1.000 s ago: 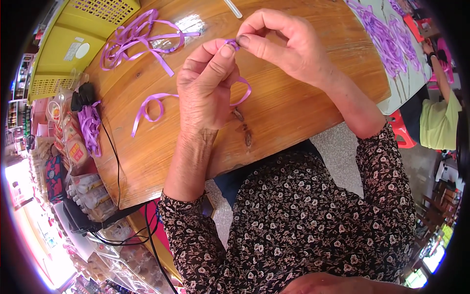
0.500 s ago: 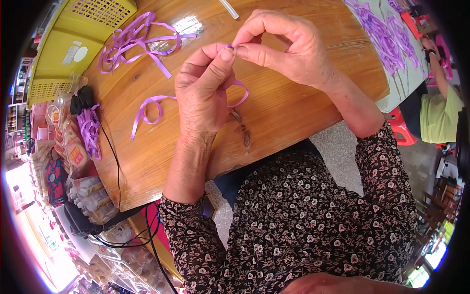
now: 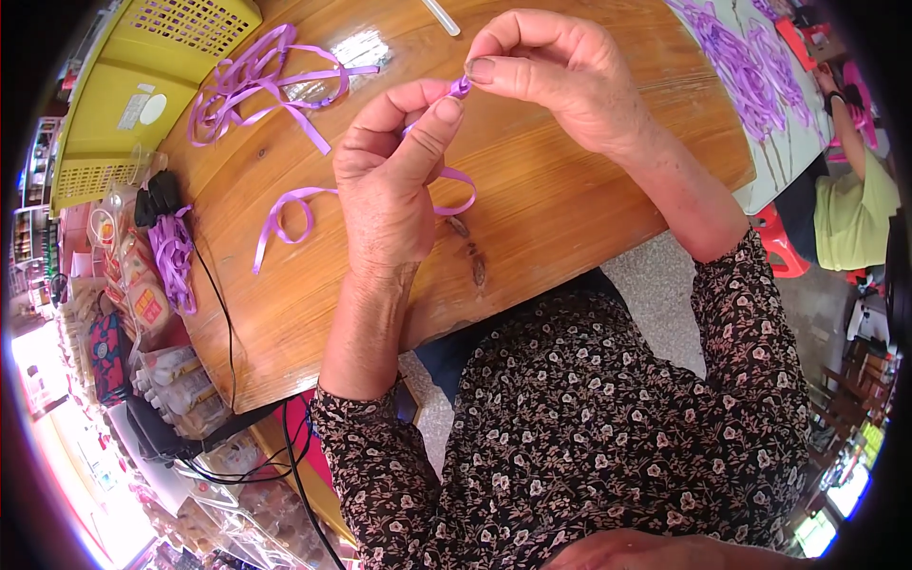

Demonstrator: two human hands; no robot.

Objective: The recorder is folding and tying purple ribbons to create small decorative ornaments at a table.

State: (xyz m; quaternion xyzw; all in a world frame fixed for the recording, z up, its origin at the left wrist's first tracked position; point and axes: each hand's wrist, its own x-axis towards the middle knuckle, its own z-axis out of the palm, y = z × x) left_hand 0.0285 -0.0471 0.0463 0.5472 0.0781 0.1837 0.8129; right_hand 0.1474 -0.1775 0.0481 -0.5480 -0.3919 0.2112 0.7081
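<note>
Between thumb and forefinger, my left hand (image 3: pixel 394 161) pinches a purple ribbon (image 3: pixel 460 88) near a small folded or knotted part. The thumb and forefinger of my right hand (image 3: pixel 560 81) close on the upper end of that same part. From beneath my left hand the ribbon's loose tail (image 3: pixel 294 204) curls onto the wooden table (image 3: pixel 570 218), with another loop to the right of the wrist. Farther off at the left lies a pile of purple ribbons (image 3: pixel 256 85) with darker knots in it. My fingers hide most of the worked part.
A yellow-green plastic basket (image 3: pixel 123 104) stands at the far left. More purple ribbons (image 3: pixel 173 256) hang by the table's left edge, beside a black cable (image 3: pixel 218 294). At far right, ribbons (image 3: pixel 741 76) cover a pale surface near another person's arm (image 3: pixel 845 128).
My right hand has shifted slightly up and right, drawing away from the left fingertips. More of the purple folded part now shows between the hands.
</note>
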